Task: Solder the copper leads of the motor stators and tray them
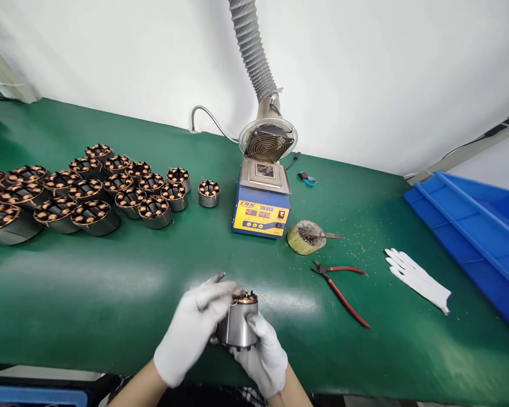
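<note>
In front of me a motor stator (240,325), a steel cylinder with copper windings and black insulators at its top, is held upright just above the bench's near part. My right hand (265,353), in a white glove, grips it from the right and below. White-gloved as well, my left hand (195,322) comes from the left, with fingertips closed at the stator's upper rim. What those fingertips pinch is hidden, and they are slightly blurred. A thin copper wire end sticks out to the right of the windings.
Several more stators (97,217) stand at the left on the green bench (173,271). Behind my hands is a solder pot (261,212) under an extraction duct (267,135). A round tub (306,240), red-handled cutters (343,291), a white glove (418,277) and blue bins (470,232) lie rightward.
</note>
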`<state>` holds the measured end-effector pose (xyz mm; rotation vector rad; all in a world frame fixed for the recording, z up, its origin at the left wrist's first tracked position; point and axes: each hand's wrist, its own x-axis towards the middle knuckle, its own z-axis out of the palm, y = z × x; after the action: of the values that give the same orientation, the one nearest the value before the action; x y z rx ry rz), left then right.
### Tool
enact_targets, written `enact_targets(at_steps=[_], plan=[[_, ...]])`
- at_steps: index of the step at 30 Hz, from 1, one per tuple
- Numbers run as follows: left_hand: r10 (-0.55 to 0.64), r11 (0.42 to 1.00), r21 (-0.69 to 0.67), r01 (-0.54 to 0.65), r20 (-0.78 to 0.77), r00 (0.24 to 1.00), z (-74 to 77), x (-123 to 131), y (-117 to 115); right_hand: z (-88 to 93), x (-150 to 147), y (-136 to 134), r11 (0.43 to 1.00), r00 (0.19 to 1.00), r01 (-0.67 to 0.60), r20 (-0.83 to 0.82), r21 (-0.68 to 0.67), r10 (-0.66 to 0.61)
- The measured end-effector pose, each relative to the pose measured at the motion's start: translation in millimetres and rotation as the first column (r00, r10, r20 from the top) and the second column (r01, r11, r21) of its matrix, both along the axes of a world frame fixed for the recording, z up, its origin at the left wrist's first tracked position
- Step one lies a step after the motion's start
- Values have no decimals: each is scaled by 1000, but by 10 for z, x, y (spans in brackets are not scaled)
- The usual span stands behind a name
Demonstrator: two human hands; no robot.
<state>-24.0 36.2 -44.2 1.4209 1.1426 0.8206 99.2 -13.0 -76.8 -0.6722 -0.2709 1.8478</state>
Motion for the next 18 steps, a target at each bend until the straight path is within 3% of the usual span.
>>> enact_targets(at_steps=[2,3,6,7,9,11,13,14,16,18], plan=[[150,943,-318,-99,141,979,64,57,100,31,-6,9,998,997,-66,-30,12,66],[235,902,-411,-130,218,947,82,74,147,41,-7,9,997,995,-80,-52,16,81],[402,875,-442,-199,432,807,56,43,219,41,10,4,997,988,-72,-138,-25,68],[364,897,-407,-172,461,809,27,10,212,35,20,3,996,986,-64,-158,-58,54],[109,950,-311,25,406,907,-35,-57,161,21,38,4,991,983,-52,-182,-125,29],[-208,933,-236,272,264,942,-63,-86,97,15,47,10,985,982,-13,-186,-174,-20],[-305,910,-224,349,211,929,-35,-49,65,15,43,15,980,982,3,-183,-199,-40],[-257,918,-249,309,221,941,-3,-9,68,16,36,17,980,983,-6,-181,-198,-31],[-17,927,-360,103,236,972,70,84,109,16,18,16,988,984,-55,-174,-144,30],[227,886,-446,-125,184,956,115,151,169,17,5,13,994,985,-90,-155,-55,80]])
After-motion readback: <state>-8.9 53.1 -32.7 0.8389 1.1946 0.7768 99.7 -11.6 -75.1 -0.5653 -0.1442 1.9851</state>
